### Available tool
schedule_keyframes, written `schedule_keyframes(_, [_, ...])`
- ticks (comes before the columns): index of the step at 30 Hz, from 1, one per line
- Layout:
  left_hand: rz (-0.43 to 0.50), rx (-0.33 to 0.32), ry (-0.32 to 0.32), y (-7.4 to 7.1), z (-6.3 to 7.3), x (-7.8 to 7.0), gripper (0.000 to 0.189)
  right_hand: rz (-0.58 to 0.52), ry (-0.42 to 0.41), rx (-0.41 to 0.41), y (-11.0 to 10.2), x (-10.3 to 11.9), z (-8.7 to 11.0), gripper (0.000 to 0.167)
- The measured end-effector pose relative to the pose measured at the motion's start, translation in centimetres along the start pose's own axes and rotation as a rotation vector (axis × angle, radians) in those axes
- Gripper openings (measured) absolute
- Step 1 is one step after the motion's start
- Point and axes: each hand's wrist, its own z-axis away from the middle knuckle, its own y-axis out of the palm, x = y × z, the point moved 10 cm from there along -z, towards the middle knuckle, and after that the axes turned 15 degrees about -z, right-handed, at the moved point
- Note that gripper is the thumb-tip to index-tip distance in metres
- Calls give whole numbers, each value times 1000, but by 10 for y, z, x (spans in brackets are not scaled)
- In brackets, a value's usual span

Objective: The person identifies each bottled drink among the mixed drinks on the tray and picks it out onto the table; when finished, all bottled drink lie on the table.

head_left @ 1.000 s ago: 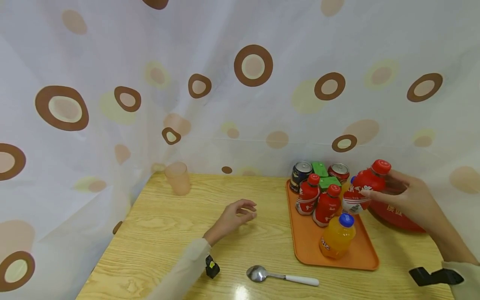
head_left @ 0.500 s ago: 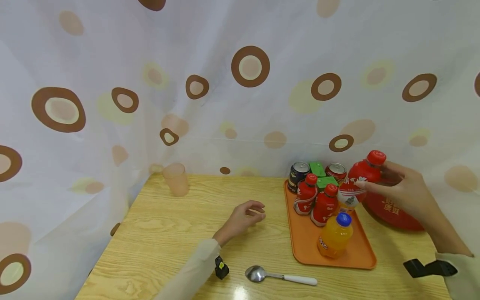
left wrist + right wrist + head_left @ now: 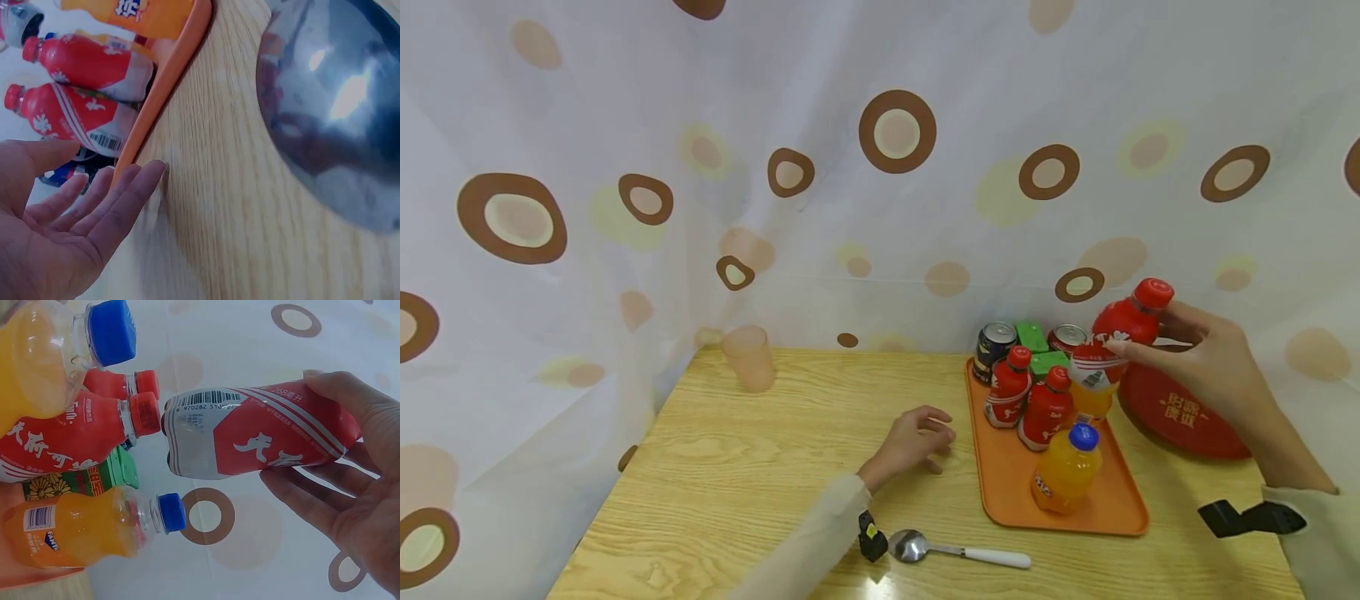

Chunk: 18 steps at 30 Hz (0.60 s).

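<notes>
My right hand grips a red-labelled drink bottle between thumb and fingers. The bottle hangs tilted above the right side of the orange tray, clear of the bottles below. On the tray stand two more red-labelled bottles, an orange soda bottle with a blue cap at the front, and a second orange soda bottle, partly hidden in the head view. My left hand hovers left of the tray with fingers loosely bent and nothing held. Below it lies a spoon.
At the tray's back are a dark can, a red can and green boxes. A round red object with gold characters lies right of the tray. A translucent cup stands at the table's far left corner.
My right hand has raised the red-labelled bottle a little, uncovering more of the orange soda bottle behind it. My left hand has shifted right, towards the tray.
</notes>
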Motion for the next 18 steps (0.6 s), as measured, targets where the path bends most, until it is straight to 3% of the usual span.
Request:
schedule_keyframes(5, [58, 15, -44, 10, -1, 1, 35, -17, -14, -4, 2, 4, -3, 56])
schedule_keyframes(18, [95, 54, -111, 30, -2, 1, 37, -44, -33, -35, 0, 5, -3, 55])
